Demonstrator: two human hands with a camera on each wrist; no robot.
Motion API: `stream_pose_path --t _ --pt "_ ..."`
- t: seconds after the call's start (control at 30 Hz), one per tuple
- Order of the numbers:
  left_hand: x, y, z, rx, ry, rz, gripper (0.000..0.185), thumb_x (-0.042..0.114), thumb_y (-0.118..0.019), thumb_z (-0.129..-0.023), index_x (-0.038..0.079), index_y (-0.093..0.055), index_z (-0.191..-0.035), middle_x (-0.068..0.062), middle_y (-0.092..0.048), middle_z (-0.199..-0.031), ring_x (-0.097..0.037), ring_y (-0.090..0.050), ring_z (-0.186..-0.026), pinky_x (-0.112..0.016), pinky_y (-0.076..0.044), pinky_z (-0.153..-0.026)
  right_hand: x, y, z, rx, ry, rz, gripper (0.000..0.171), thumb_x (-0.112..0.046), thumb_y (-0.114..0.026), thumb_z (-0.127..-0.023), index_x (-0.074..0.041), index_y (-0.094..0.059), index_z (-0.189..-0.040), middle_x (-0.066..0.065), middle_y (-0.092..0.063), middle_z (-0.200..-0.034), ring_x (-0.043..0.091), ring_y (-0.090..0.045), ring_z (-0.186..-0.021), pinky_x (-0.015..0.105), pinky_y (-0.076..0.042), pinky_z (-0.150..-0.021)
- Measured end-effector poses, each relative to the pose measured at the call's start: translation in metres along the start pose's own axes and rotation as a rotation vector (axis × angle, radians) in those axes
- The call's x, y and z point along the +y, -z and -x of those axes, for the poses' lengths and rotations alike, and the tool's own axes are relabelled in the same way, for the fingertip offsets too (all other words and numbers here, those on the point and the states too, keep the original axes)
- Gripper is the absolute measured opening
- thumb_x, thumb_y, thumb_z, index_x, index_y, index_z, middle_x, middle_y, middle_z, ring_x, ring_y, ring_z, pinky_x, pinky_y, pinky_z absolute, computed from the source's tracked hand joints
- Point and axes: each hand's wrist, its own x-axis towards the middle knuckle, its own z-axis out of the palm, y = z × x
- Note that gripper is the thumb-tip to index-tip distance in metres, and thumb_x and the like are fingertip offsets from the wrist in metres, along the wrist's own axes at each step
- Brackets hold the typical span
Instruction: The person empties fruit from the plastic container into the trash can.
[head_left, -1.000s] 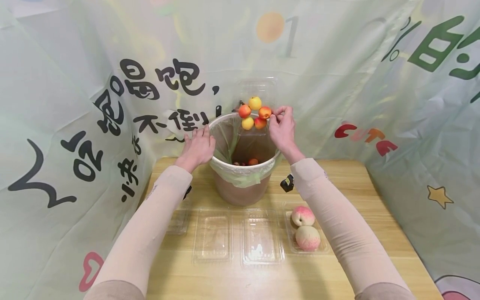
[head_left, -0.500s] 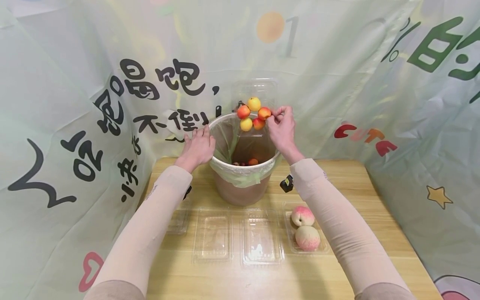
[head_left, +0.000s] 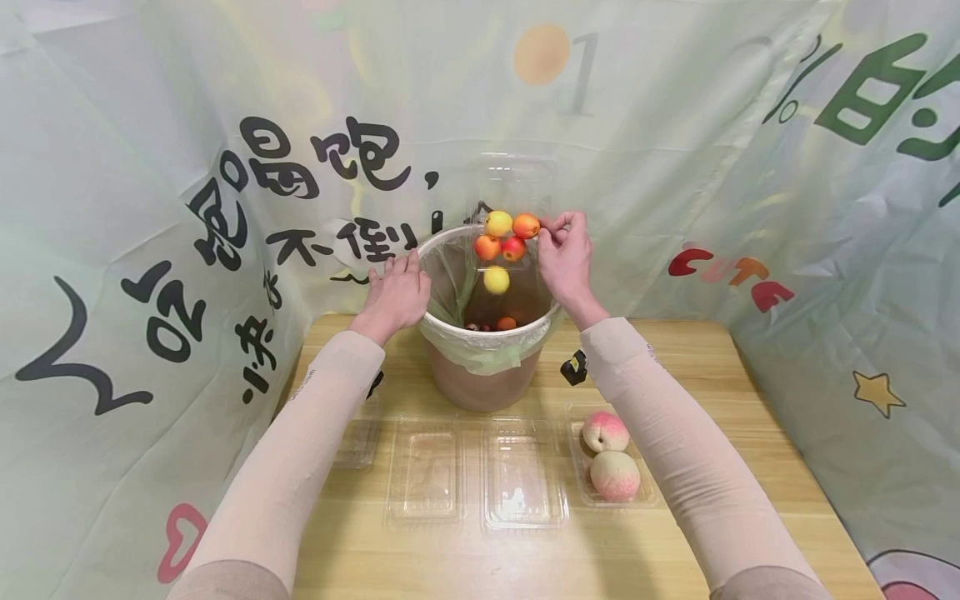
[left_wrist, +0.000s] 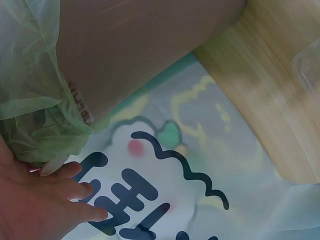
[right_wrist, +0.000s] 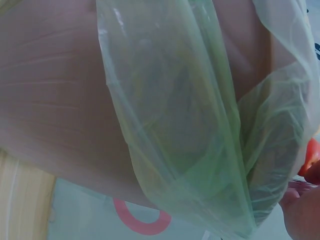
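My left hand (head_left: 397, 296) rests on the rim of a brown bin (head_left: 483, 387), fingers fairly straight. The left wrist view shows the same hand (left_wrist: 47, 205) beside the green bag folded over the rim. Over the bin's far right side, my right hand (head_left: 565, 258) pinches the edge of a clear hinged plastic box (head_left: 517, 171), tilted with its lid up. Four-odd small fruits are there: several red-orange fruits (head_left: 513, 248) and a yellow fruit (head_left: 498, 222) by the box, another yellow fruit (head_left: 497, 280) below it, over the bin's mouth. The right wrist view mostly shows the bag (right_wrist: 170, 100).
Reddish fruits (head_left: 506, 323) lie inside the bin. In front, clear boxes (head_left: 425, 475) stand in a row on the wooden table (head_left: 480, 567); the rightmost holds two peaches (head_left: 615, 476). Printed cloth (head_left: 645, 125) surrounds the table on the back and sides.
The fruits have slid down the tilted box, and one yellow fruit has dropped below it over the bin's mouth. Both hands have stayed almost where they were.
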Motion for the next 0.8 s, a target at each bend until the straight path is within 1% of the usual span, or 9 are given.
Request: stream_pose_path --t 0.1,0.23,0.33,0.47,0.53,0.67,0.8 --pt "0.0002 0.0005 0.0003 0.004 0.000 0.003 0.070 0.037 -0.010 -0.109 -0.004 -0.015 -0.166 -0.024 -0.024 -0.173 -0.050 -0.020 -0.160 -0.074 -0.010 -0.127 -0.0004 0.0007 0.0004 -0.001 0.016 0.002 0.014 -0.003 -0.058 -0.103 -0.006 -0.044 -0.104 0.024 -0.072 -0.132 0.029 -0.072 -0.123 0.024 -0.056 -0.090" --pt "0.0005 0.0006 0.0008 0.006 -0.002 0.010 0.070 0.037 -0.011 -0.109 -0.004 -0.016 -0.166 -0.025 -0.024 -0.172 -0.051 -0.020 -0.159 -0.075 -0.009 -0.127 -0.0002 0.0009 0.0008 0.000 0.019 -0.008 0.013 -0.002 -0.057 -0.103 -0.005 -0.045 -0.104 0.023 -0.072 -0.132 0.028 -0.072 -0.123 0.027 -0.059 -0.097" --pt "0.0005 0.0002 0.0011 0.001 -0.003 0.012 0.071 0.037 -0.010 -0.109 -0.004 -0.015 -0.166 -0.025 -0.024 -0.173 -0.051 -0.020 -0.159 -0.075 -0.010 -0.127 0.0000 0.0006 0.0008 0.007 0.016 -0.012 0.014 -0.001 -0.057 -0.103 -0.007 -0.044 -0.103 0.024 -0.072 -0.132 0.027 -0.072 -0.124 0.032 -0.059 -0.101" --pt "0.0001 0.0000 0.0011 -0.004 -0.003 0.009 0.071 0.037 -0.009 -0.109 -0.004 -0.014 -0.166 -0.024 -0.024 -0.173 -0.050 -0.019 -0.160 -0.074 -0.010 -0.127 0.0003 -0.0003 0.0001 0.010 0.012 -0.009 0.017 -0.002 -0.058 -0.103 -0.011 -0.043 -0.101 0.022 -0.071 -0.133 0.025 -0.071 -0.125 0.031 -0.057 -0.105" --pt "0.0001 0.0003 0.0012 -0.001 -0.002 0.014 0.070 0.036 -0.010 -0.110 -0.004 -0.015 -0.166 -0.024 -0.024 -0.173 -0.051 -0.020 -0.160 -0.075 -0.010 -0.127 0.0004 -0.0007 -0.0002 0.009 0.007 -0.009 0.017 -0.002 -0.057 -0.103 -0.011 -0.043 -0.101 0.020 -0.072 -0.134 0.024 -0.071 -0.126 0.029 -0.057 -0.106" --pt "0.0000 0.0000 0.0005 0.006 -0.001 0.027 0.068 0.034 -0.015 -0.110 -0.004 -0.016 -0.166 -0.024 -0.024 -0.172 -0.051 -0.020 -0.159 -0.075 -0.009 -0.127 0.0006 -0.0014 0.0004 0.013 0.009 -0.010 0.015 -0.002 -0.057 -0.104 -0.009 -0.044 -0.103 0.021 -0.072 -0.133 0.026 -0.071 -0.125 0.031 -0.057 -0.106" --pt "-0.0005 -0.0004 0.0002 0.012 -0.002 0.028 0.068 0.034 -0.016 -0.110 -0.004 -0.016 -0.166 -0.025 -0.025 -0.172 -0.051 -0.020 -0.159 -0.075 -0.009 -0.127 0.0002 -0.0021 0.0013 0.006 0.004 -0.007 0.015 -0.002 -0.058 -0.103 -0.009 -0.044 -0.103 0.020 -0.072 -0.133 0.026 -0.071 -0.125 0.031 -0.056 -0.107"
